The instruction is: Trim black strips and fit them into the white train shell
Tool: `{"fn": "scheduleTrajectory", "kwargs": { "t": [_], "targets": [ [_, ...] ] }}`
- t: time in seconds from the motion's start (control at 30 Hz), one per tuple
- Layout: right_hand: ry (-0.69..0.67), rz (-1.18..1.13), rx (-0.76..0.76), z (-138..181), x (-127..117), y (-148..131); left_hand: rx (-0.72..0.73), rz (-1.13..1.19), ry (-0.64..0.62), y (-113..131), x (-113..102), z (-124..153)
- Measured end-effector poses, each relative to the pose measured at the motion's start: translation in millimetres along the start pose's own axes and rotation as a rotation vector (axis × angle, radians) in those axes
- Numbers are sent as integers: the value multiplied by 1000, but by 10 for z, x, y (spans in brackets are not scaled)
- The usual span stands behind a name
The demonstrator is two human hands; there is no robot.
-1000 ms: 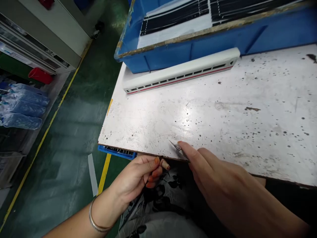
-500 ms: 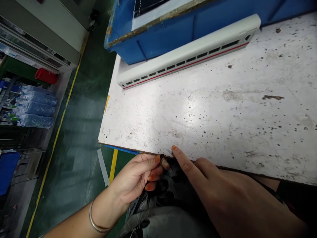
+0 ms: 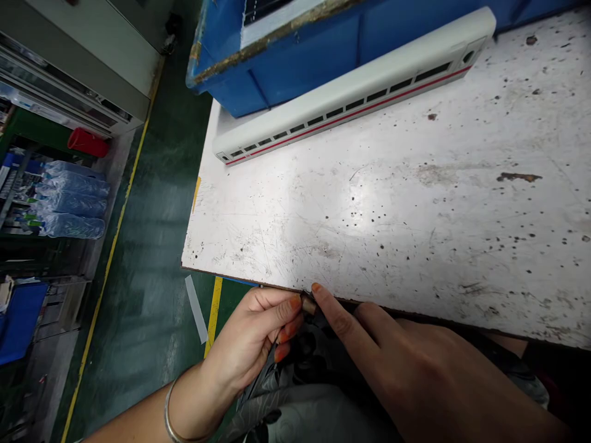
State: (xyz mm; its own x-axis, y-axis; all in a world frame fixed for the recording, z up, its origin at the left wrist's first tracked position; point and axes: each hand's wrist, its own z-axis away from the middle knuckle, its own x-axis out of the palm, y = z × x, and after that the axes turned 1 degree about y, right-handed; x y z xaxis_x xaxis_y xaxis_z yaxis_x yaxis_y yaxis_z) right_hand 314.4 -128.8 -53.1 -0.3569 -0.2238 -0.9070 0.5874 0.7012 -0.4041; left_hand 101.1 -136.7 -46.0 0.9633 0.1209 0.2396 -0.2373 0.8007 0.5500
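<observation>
My left hand (image 3: 249, 335) pinches a small brown cylindrical piece (image 3: 308, 304), perhaps cork, between thumb and fingers, just below the front edge of a scratched white worktop (image 3: 369, 215). My right hand (image 3: 392, 363) lies beside it, with the index fingertip against the piece and the table edge. Whatever the right hand may hold is hidden behind its fingers. A white model train carriage shell (image 3: 351, 101) with dark windows and a red stripe lies at the far side of the worktop, away from both hands.
A blue plastic crate (image 3: 277, 67) stands behind the shell. Left of the worktop are a green floor with a yellow line (image 3: 213, 314), a grey cabinet (image 3: 78, 67), a red container (image 3: 87, 143) and plastic-wrapped bottles (image 3: 69, 200). Patterned cloth (image 3: 295, 412) lies below my hands.
The view has tilted down and shifted. The small metal blade by my right fingers one second ago no longer shows. My right index finger has moved left to the brown piece.
</observation>
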Motion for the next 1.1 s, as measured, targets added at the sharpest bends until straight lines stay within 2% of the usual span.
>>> {"fn": "scheduleTrajectory", "kwargs": {
  "t": [0.23, 0.57, 0.93, 1.1],
  "targets": [
    [-29, -5, -54, 4, 57, 79, 26, -72, 43, 7, 16, -7],
    [2, 38, -66, 26, 97, 55, 8, -75, 58, 45, 45, -6],
    [98, 24, -53, -2, 102, 62, -5, -76, 55, 54, 24, -15],
    [59, -3, -13, 18, 81, 59, 5, -83, 32, 63, 24, -20]
  ]
}}
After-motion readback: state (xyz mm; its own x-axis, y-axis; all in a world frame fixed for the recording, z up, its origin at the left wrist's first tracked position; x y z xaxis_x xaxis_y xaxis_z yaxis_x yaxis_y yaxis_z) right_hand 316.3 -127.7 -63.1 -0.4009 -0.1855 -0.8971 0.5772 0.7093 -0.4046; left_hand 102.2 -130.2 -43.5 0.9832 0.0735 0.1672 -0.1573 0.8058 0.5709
